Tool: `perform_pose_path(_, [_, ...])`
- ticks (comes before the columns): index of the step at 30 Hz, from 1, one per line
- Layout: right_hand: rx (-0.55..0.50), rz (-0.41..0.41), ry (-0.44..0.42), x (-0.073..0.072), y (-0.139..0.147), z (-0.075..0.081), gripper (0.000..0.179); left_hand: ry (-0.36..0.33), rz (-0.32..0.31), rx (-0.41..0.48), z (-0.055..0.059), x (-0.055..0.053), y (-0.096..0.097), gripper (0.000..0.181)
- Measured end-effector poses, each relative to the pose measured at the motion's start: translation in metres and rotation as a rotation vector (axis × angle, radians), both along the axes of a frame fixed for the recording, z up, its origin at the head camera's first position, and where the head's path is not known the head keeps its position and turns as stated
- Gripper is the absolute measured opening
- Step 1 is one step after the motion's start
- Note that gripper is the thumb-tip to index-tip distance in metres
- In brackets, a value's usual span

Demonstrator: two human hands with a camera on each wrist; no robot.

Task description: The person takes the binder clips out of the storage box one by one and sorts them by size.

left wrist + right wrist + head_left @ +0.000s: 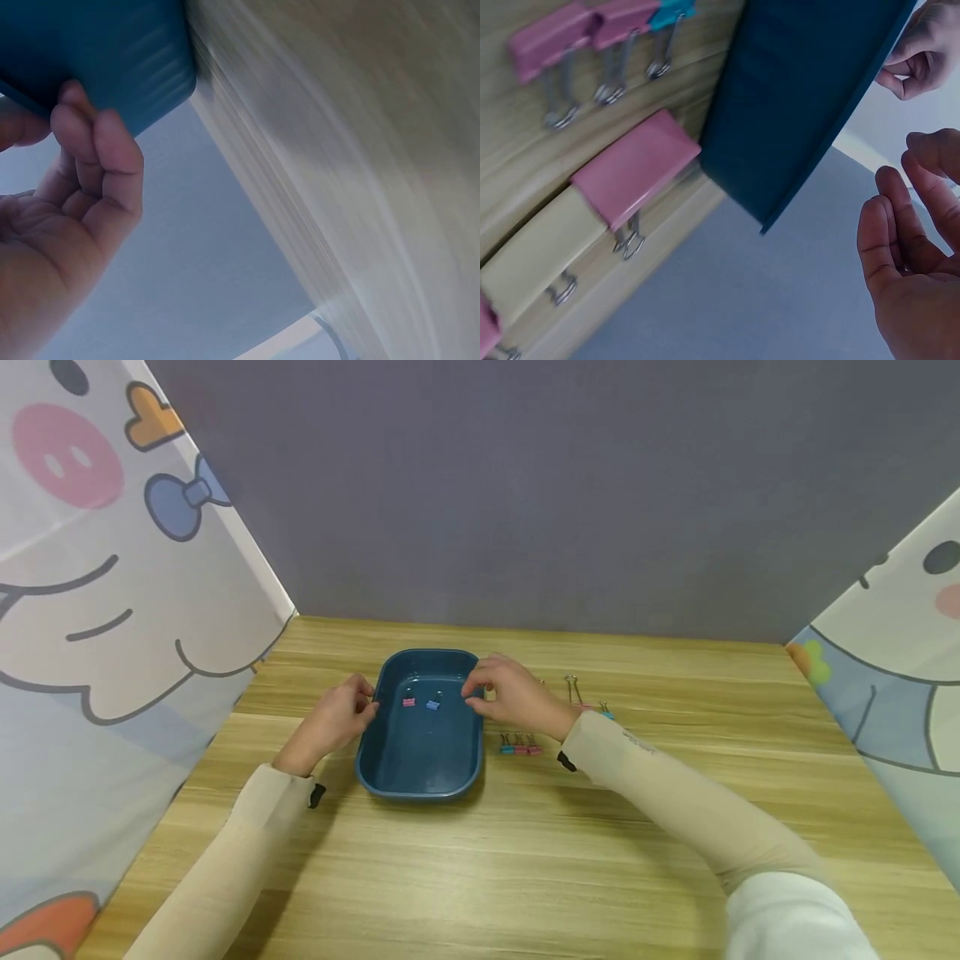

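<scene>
A dark blue tray (420,785) stands on the table, holding a small pink binder clip (408,702) and a small blue binder clip (433,705). At its left rim, my left hand (337,718) pinches the edge, with bent fingers (116,150) against the outer wall in the left wrist view. Over the right rim hovers my right hand (510,693), thumb and fingers bent loosely and apart, with nothing between them. In the right wrist view this hand (922,232) is beside the tray wall.
Right of the tray, small pink and blue binder clips (555,37) line up in a row. Behind them lie larger binder clips, a pink one (637,169) and a cream one (544,251). A blue clip (607,715) sits farther right. A grey panel (525,502) rises behind the table.
</scene>
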State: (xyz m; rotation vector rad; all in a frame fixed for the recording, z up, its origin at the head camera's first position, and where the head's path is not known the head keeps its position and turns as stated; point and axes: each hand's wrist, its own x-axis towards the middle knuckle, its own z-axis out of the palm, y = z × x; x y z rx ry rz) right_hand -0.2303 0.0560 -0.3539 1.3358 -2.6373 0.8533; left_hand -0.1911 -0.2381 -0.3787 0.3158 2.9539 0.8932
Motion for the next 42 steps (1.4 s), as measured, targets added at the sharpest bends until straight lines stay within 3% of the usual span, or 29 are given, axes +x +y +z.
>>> perform_pose_path(5, [0.020, 0.011, -0.021, -0.003, -0.017, -0.003, 0.008, 0.008, -0.004, 0.010, -0.001, 0.000, -0.001, 0.020])
perform_pose_path(13, [0.074, 0.038, -0.123, -0.009, -0.039, -0.012, 0.015, 0.022, 0.003, 0.012, -0.002, -0.001, -0.002, 0.019])
perform_pose_path(21, [0.150, 0.025, -0.154, -0.019, -0.057, -0.019, 0.016, 0.030, 0.002, 0.023, -0.002, -0.001, -0.002, 0.019])
perform_pose_path(42, [0.375, -0.178, -0.251, -0.029, -0.087, -0.026, 0.016, 0.023, -0.001, 0.033, -0.002, -0.002, -0.002, 0.018])
